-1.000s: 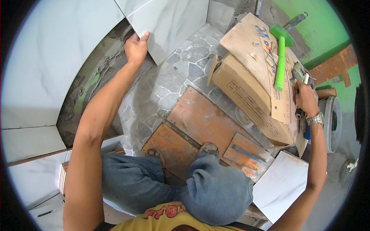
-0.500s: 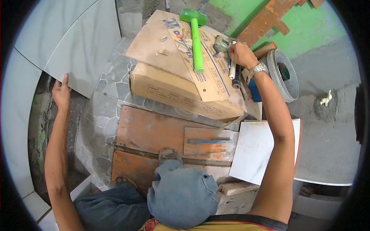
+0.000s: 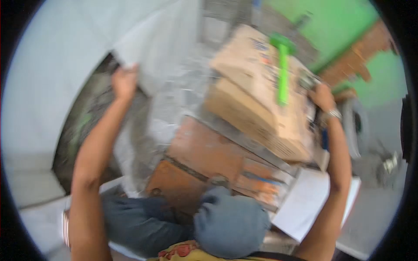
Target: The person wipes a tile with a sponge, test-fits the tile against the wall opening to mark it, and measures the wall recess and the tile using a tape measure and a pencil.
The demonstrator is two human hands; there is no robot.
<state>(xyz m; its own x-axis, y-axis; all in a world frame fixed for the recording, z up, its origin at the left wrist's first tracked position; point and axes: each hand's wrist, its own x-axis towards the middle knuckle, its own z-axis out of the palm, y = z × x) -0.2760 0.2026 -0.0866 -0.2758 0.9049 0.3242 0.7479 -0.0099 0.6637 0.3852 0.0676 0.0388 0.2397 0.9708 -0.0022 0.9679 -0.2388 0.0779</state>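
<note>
My left hand (image 3: 124, 81) grips the lower edge of a large pale wall tile (image 3: 148, 48), with the thumb on its front face. Below that edge, a bare rough strip of wall (image 3: 93, 122) shows. On the right, my right hand (image 3: 322, 96), a metal watch on its wrist, is down among small tools at the far side of a cardboard box (image 3: 244, 113). Motion blur smears its fingers, so what they touch is unclear. Close by lies a small greyish tool (image 3: 307, 81). A green mallet (image 3: 283, 71) rests on top of the box.
Brown boards (image 3: 204, 143) cover the floor ahead of my knees, with a trowel (image 3: 261, 178) on them. White tile pieces (image 3: 302, 202) lie at the right. A pale bucket (image 3: 352, 122) stands beyond my right wrist, against the green and grey wall.
The view has swung left, so everything sits farther right and is blurred. My left hand remains at the tile's edge; my right hand is still by the tools on the box.
</note>
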